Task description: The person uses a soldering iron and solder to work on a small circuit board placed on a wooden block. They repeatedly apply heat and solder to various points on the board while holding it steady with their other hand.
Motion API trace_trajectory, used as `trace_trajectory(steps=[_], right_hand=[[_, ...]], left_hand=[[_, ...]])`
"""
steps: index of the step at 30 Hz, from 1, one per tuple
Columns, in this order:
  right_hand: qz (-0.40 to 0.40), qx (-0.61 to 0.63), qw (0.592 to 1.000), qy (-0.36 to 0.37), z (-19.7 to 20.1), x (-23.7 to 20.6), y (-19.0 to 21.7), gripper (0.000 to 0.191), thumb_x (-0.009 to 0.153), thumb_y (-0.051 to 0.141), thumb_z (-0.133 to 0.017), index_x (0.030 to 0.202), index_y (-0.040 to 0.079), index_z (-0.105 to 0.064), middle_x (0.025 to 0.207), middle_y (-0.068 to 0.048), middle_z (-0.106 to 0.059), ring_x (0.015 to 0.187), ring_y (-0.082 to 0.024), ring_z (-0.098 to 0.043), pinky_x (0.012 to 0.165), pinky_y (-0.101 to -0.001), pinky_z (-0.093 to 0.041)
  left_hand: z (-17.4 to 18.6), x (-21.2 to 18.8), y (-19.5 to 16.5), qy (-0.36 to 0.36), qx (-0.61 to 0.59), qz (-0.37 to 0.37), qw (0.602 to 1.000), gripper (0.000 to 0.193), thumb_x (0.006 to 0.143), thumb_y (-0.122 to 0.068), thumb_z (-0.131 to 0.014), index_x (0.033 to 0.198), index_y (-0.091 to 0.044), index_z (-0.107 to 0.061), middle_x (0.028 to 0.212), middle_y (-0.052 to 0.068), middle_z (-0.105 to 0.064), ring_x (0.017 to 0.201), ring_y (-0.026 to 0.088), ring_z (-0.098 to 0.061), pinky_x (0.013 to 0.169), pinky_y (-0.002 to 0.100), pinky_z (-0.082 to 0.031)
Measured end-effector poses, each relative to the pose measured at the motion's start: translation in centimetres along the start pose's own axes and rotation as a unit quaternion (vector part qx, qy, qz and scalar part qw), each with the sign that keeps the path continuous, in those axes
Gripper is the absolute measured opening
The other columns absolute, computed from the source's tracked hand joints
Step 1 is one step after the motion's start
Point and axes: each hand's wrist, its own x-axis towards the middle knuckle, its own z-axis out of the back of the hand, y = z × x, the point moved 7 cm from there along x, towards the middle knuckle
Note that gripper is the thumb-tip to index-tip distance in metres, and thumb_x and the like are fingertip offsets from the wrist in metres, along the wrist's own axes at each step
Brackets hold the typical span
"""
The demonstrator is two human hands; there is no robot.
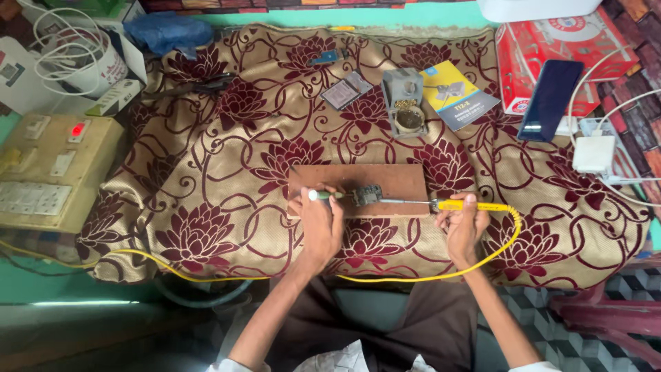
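The left hand is gripping a green-handled tool, closed around it, and is resting on the near edge of the wooden board. The right hand is clasping the yellow soldering iron, whose metal shaft is reaching left to the small grey part lying at the board's near edge between the two tools. The iron's yellow cord is trailing over the near edge of the floral cloth. A grey stand is sitting beyond the board's far edge.
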Motion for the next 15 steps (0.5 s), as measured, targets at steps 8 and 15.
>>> trace_trajectory(steps=[8, 15], right_hand=[[0.02, -0.027, 0.999, 0.004, 0.3, -0.3, 0.4, 0.033, 0.115, 0.032, -0.042, 0.107, 0.002, -0.053, 0.073, -0.011, -0.06, 0.053, -0.016, -0.058, 0.049, -0.0268, -0.041], [0.118, -0.123, 0.985, 0.022, -0.3, -1.0, 1.7, 0.035, 0.115, 0.028, -0.04, 0.1, -0.001, -0.054, 0.071, -0.012, -0.063, 0.05, -0.013, -0.057, 0.043, -0.0238, -0.041]], left_hand=[[-0.3, -0.1, 0.0, 0.005, 0.025, -0.007, 1.0, 0.018, 0.095, -0.011, -0.052, 0.105, 0.001, -0.059, 0.108, 0.018, -0.06, 0.099, 0.033, -0.049, 0.087, 0.048, -0.029], [-0.3, 0.0, -0.2, 0.017, 0.016, -0.004, 1.0, 0.018, 0.097, -0.01, -0.05, 0.106, 0.003, -0.059, 0.108, 0.019, -0.059, 0.098, 0.033, -0.049, 0.087, 0.049, -0.029]])
